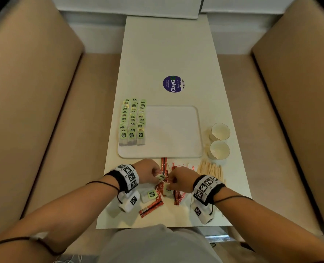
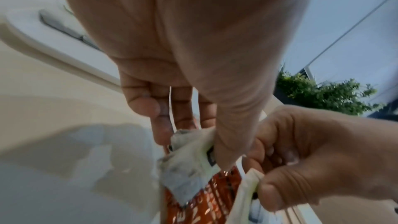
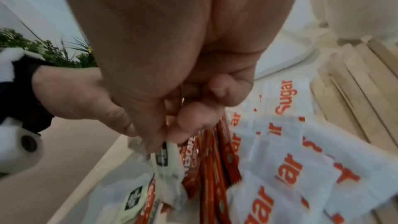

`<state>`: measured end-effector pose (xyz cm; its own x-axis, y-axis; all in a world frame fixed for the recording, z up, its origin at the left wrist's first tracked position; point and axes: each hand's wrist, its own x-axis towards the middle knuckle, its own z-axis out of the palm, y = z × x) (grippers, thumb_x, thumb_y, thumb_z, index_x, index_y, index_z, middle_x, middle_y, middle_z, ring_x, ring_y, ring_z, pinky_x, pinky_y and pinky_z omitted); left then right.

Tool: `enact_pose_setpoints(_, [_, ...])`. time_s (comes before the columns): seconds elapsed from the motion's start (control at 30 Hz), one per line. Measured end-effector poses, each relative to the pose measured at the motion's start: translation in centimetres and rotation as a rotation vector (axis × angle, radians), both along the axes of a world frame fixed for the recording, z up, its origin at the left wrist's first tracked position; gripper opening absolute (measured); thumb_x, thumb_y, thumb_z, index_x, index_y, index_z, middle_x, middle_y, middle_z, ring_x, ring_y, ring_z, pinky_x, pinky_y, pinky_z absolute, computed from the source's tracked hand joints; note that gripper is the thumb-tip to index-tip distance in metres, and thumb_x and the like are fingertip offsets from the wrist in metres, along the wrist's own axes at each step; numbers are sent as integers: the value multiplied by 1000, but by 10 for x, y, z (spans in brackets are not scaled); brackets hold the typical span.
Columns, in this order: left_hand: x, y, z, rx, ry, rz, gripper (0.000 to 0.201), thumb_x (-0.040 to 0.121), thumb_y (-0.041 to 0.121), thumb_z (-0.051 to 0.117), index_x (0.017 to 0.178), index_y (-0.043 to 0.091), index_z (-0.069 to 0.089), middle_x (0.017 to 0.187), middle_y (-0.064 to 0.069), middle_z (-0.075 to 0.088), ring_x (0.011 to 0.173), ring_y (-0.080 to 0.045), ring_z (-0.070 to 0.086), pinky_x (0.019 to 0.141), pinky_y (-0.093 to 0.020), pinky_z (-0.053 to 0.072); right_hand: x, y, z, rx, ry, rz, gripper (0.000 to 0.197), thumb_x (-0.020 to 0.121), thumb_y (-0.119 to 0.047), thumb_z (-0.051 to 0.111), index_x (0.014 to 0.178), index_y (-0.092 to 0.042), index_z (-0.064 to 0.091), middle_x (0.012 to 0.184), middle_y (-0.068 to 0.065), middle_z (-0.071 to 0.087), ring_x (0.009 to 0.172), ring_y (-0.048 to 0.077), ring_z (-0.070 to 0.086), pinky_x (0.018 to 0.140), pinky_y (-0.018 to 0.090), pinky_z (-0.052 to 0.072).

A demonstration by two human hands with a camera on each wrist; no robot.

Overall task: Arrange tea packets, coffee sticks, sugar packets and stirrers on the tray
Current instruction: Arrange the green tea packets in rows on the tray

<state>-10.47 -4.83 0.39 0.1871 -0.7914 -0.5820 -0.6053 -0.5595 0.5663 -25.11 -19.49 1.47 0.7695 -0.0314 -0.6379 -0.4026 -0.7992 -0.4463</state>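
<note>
green-labelled tea packets (image 1: 132, 122) — red coffee sticks (image 1: 151, 207) — white tray (image 1: 173, 130).

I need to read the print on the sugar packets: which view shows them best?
The right wrist view: the sugar packets lie close up, the orange word "Sugar" readable. The head view shows them small, partly hidden behind the right hand. The left wrist view shows none.

The left hand (image 1: 147, 170) and right hand (image 1: 182, 179) cover much of the coffee sticks (image 1: 164, 165) and near sugar packets (image 1: 184, 199). Tea-bag (image 1: 131, 120) label print is too small to read. The wrist views are blurred, with the stirrers (image 3: 361, 81) cut off at the right edge.
</note>
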Motion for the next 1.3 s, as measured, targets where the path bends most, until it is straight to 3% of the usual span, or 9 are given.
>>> enact_pose_setpoints(0.17, [6,1,16,-68,118,173,36,83,24,69,63,17,40,58,0,37,53,-14,32,56,-30,29,4,-16,22,48,-76,34,30,91,-36,63,81,-7,62,80,11,66,66,17,52,71,38,53])
enact_pose_setpoints(0.27, [9,3,20,-76,264,345,36,80,40,65,74,6,53,71,-20,59,62,-16,50,59,-38,42,10,-22,34,88,-134,20,28,90,-35,62,81,-8,63,81,11,67,66,21,54,70,40,53])
enact_pose_setpoints(0.33, [9,5,20,-91,361,460,51,73,46,61,90,-3,59,84,-18,63,74,-20,57,65,-37,52,13,-25,41,132,-180,-22,24,91,-37,63,81,-15,65,79,4,68,65,18,57,66,36,51])
enact_pose_setpoints(0.4, [8,6,26,-108,447,539,52,80,36,63,103,-10,56,93,-17,60,84,-26,62,73,-35,60,18,-27,46,172,-231,-65,17,93,-37,64,84,-23,66,81,-7,68,63,7,57,60,24,46])
enact_pose_setpoints(0.53, [12,11,33,-189,490,598,17,97,8,54,108,-4,57,115,-32,63,98,-35,71,71,-37,61,30,-25,55,224,-314,-155,13,96,-37,62,96,-25,68,88,-12,69,60,0,60,57,13,39])
enact_pose_setpoints(0.7, [17,18,49,-289,593,693,26,94,-4,54,116,10,56,109,-24,69,91,-31,71,64,-32,59,48,-16,60,235,-406,-221,12,99,-37,58,99,-28,66,90,-13,68,64,2,57,61,17,40])
enact_pose_setpoints(0.87, [33,32,51,-346,448,674,13,96,12,64,109,14,64,99,-8,74,88,-18,73,70,-35,61,67,6,58,284,-441,-301,13,101,-33,58,103,-24,68,93,-9,69,71,10,64,62,17,45])
enact_pose_setpoints(1.03, [54,49,48,-408,493,779,12,95,15,68,107,18,65,98,-10,74,86,-22,73,67,-34,60,86,29,49,315,-440,-427,15,100,-35,60,106,-24,67,93,-7,71,73,9,68,63,15,45])
enact_pose_setpoints(1.3, [86,64,32,-407,640,939,18,92,14,70,106,21,63,92,-3,75,74,-16,72,65,-29,59,114,59,28,299,-324,-451,26,97,-40,62,85,-17,68,75,1,71,69,13,70,61,25,50])
